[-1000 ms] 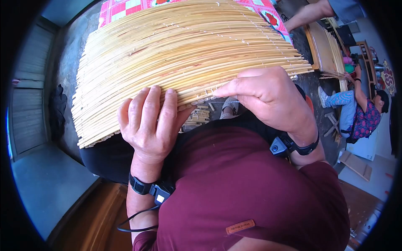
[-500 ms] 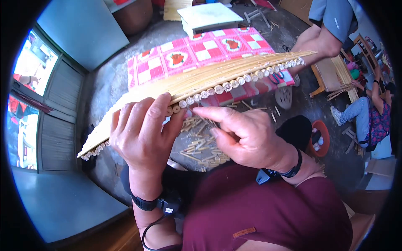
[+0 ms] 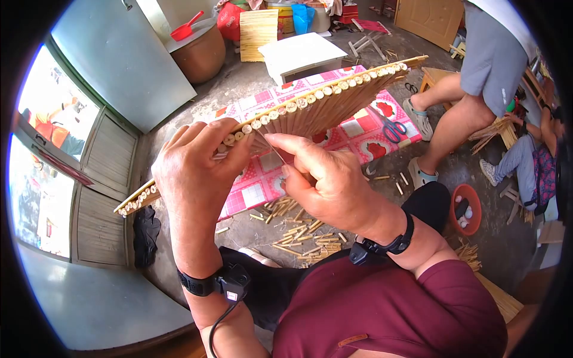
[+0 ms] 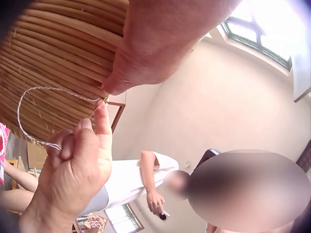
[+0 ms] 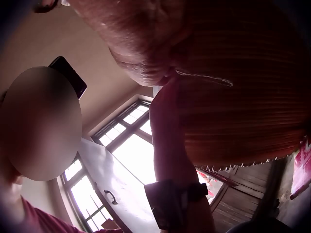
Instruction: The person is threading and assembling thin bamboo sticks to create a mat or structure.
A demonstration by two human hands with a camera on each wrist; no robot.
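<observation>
A mat of straw-coloured stalks (image 3: 298,105) is held up on edge, its round cut ends facing me in a row. My left hand (image 3: 194,158) grips its near edge, thumb below and fingers over the top. Just right of that thumb, my right hand (image 3: 334,182) pinches a thin needle (image 4: 97,110) between thumb and forefinger, its point right at the edge stalks. White thread (image 4: 20,104) loops from the edge down into the right hand's curled fingers. In the right wrist view a short length of thread (image 5: 206,77) crosses the shaded stalks.
Below the mat stands a low table with a pink checked cloth (image 3: 253,194), scissors (image 3: 394,129) on it. Cut stalk pieces (image 3: 298,238) litter the floor. An orange basin (image 3: 476,222) is by my right knee. A person's legs (image 3: 444,134) are at the right, another person sits beyond.
The mat has tipped up from lying flat towards me, showing its stalk ends and underside. Both hands rose with it; the right hand moved from above the edge to below it.
</observation>
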